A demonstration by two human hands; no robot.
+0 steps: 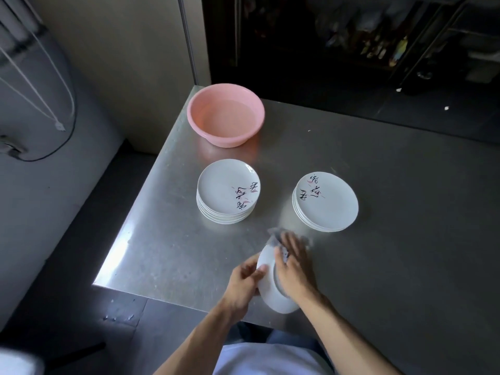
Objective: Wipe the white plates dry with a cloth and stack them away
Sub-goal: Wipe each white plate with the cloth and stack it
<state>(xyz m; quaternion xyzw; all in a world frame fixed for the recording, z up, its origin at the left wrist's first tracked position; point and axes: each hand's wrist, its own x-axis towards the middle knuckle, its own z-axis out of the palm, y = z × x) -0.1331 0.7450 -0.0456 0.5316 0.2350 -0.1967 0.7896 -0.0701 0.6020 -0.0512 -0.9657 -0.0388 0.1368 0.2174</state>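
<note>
Stainless-steel worktop [405,212], dull grey and lightly scuffed, stands against a pale wall, with dark, dim shelving behind it. One landmark serves for location: a pink basin [216,140] at the far corner of the worktop, holding a shallow layer of clear water.

First stack [228,190]: white plates piled flat, just on the person's side of the basin and apart from it. The top plate faces up and carries black brush lettering with pink strokes.

Second stack [326,203]: more white plates piled flat, further from the basin than the first stack and well apart from it. It is lower than the first stack. The top plate bears the same lettering.

Plate [266,277]: a single white plate, further from the basin than either stack, close to the worktop's near edge. It is held tilted up on edge above the worktop, its plain underside showing.

Left hand [243,282]: fingers curled round the plate's rim, gripping it.

Right hand [293,266]: laid flat with fingers extended and slightly spread, pressing a cloth [275,238] against the plate's other side. It is blurred, so the finer finger positions cannot be told.

Cloth: greyish, crumpled, mostly covered by the right hand, with a bunch of it showing past the fingertips on the basin side.

Other: a dark cable hangs on the wall well away from the basin. A white garment shows at the bottom edge of the view.
</note>
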